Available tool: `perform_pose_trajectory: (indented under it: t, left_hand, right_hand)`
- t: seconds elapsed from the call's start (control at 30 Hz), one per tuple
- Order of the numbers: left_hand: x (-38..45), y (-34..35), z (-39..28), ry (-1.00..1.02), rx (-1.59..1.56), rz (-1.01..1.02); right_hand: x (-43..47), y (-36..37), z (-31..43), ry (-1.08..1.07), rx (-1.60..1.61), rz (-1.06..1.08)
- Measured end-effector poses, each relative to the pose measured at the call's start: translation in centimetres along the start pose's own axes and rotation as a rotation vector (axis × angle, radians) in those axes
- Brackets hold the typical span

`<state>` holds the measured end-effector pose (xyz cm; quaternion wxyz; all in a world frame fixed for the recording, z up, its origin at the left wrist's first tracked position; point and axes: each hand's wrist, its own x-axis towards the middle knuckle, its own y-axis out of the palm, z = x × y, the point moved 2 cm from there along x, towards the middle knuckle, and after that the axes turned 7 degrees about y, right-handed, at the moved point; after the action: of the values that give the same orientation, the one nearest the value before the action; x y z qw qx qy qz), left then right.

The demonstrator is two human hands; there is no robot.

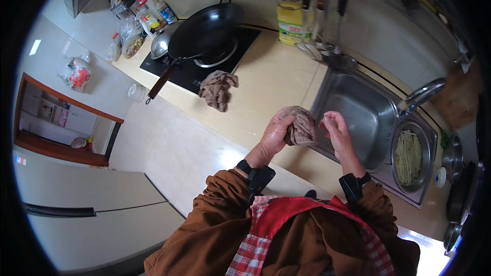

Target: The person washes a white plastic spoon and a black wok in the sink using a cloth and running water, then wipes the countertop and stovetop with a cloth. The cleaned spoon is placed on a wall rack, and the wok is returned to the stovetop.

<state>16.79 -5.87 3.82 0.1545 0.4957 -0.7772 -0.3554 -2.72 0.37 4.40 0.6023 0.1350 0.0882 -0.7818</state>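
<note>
My left hand (277, 130) grips a bunched brown cloth (301, 127) above the front edge of the counter, just left of the sink. To its right, my right hand (336, 130) is raised over the near rim of the steel sink basin (358, 111), apart from the cloth. Its fingers are bent and nothing shows in them. A second brown cloth (218, 90) lies crumpled across the front corner of the black induction cooktop (184, 74) and the counter. Behind it, a black wok (205, 30) with a long wooden handle (163, 80) rests on the cooktop.
Enoki-like pale strands fill the small round basin (407, 157) at right. A chrome faucet (422, 96) arches by the sink. Ladles and spatulas (322, 15) hang before a yellow detergent jug (290, 23). A steel lid (163, 42), bottles (149, 13) and plastic bags (130, 32) stand left of the wok.
</note>
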Motion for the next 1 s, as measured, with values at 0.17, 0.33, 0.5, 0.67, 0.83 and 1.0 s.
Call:
perform_pose_trajectory:
  t: [0.17, 0.33, 0.5, 0.67, 0.83, 1.0]
  left_hand:
    - [-0.4, -10.4, -9.8, 0.060, -0.023, -0.075]
    - [-2.3, -21.6, -18.1, 0.067, -0.104, -0.277]
    - [-3.7, -30.5, -24.5, 0.199, -0.070, -0.415]
    - [-4.1, -33.1, -29.9, 0.311, -0.284, -0.230]
    - [-3.8, -31.1, -33.5, 0.222, -0.210, -0.201]
    - [-3.1, -27.7, -35.6, 0.097, 0.152, -0.031]
  right_hand:
    - [4.2, 13.8, 2.2, 0.025, -0.055, 0.063]
    - [8.6, 30.5, 5.3, 0.016, 0.038, 0.356]
    - [13.0, 43.6, 6.6, 0.209, 0.057, 0.390]
    - [16.6, 50.1, 6.8, 0.399, 0.423, 0.436]
    - [17.4, 52.9, 7.6, 0.382, 0.741, 0.508]
    - [18.0, 52.9, 8.4, 0.414, 0.802, 0.349]
